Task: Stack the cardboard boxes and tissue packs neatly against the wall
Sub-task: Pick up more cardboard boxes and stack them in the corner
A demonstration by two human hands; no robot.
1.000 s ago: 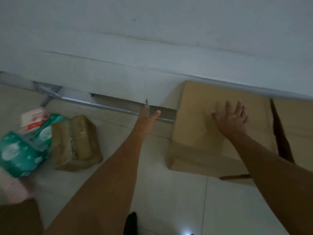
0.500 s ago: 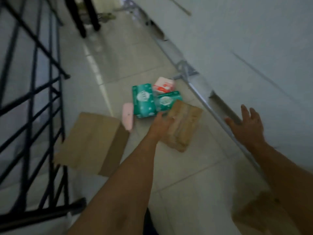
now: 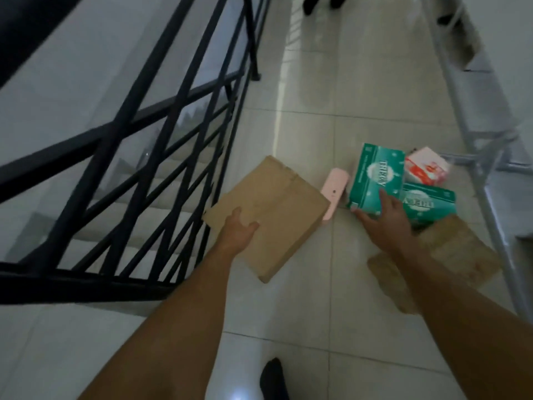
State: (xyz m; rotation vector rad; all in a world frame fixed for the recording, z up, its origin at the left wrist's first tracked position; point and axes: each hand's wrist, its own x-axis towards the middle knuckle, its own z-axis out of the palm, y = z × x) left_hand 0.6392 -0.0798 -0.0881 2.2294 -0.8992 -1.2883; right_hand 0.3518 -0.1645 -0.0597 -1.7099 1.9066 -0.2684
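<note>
Resting on the near edge of a flat cardboard box [image 3: 268,215], the left hand [image 3: 238,233] is seen with its fingers [image 3: 251,226] loosely curled and slightly apart, the thumb [image 3: 235,212] raised on the box's top face; whether the box is actually gripped cannot be told. The box lies on the tiled floor [image 3: 331,298], just beside the black railing [image 3: 138,157] to the left of the hand.

The right hand [image 3: 383,217] is spread open, its fingers [image 3: 383,196] apart and laid against the near end of a green tissue pack [image 3: 375,174]; nothing is clamped. A second green tissue pack [image 3: 429,203] is found just to the right of these fingers, touching the first. Beyond it, a red and white tissue pack [image 3: 427,166] is seen. A small pink pack [image 3: 333,194] lies between the two hands, just beside the cardboard box. Under the right forearm, a brown wrapped bundle [image 3: 455,255] is placed on the floor, near the grey metal frame [image 3: 490,174] along the wall [image 3: 513,53].
</note>
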